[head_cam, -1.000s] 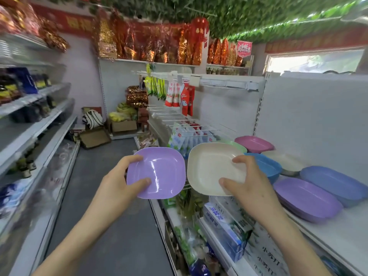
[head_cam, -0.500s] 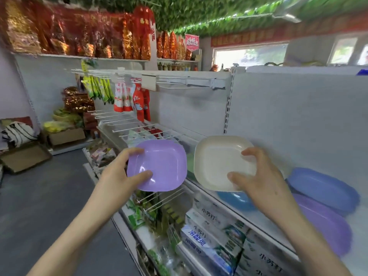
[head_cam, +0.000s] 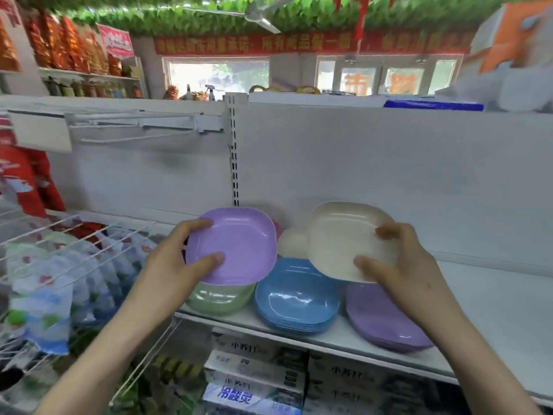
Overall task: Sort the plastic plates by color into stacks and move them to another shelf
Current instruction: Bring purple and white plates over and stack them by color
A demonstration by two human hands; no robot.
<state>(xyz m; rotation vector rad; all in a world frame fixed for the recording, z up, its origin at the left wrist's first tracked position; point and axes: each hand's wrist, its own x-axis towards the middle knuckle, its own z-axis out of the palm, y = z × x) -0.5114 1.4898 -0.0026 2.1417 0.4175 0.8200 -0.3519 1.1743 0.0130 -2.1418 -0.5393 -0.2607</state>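
- The left hand (head_cam: 176, 265) pinched the left edge of a light purple plate (head_cam: 239, 247); the plate was held in the air, above the green plates (head_cam: 218, 298) at the left end of the shelf (head_cam: 493, 310)
- The right hand (head_cam: 398, 268) pinched the right edge of a cream plate (head_cam: 341, 238), held above the purple stack (head_cam: 383, 319)
- A blue stack (head_cam: 296, 298) sat by the shelf's front edge, between the green plates and the purple stack

Plainly a small shop: fitted with white slotted shelving (head_cam: 235, 151), stocked with plastic plates (head_cam: 296, 295) in coloured stacks, boxed goods (head_cam: 254, 372) beneath, wire racks (head_cam: 59, 235) of packets, foil snack bags (head_cam: 68, 46) overhead, and hung with a red banner (head_cam: 299, 43).
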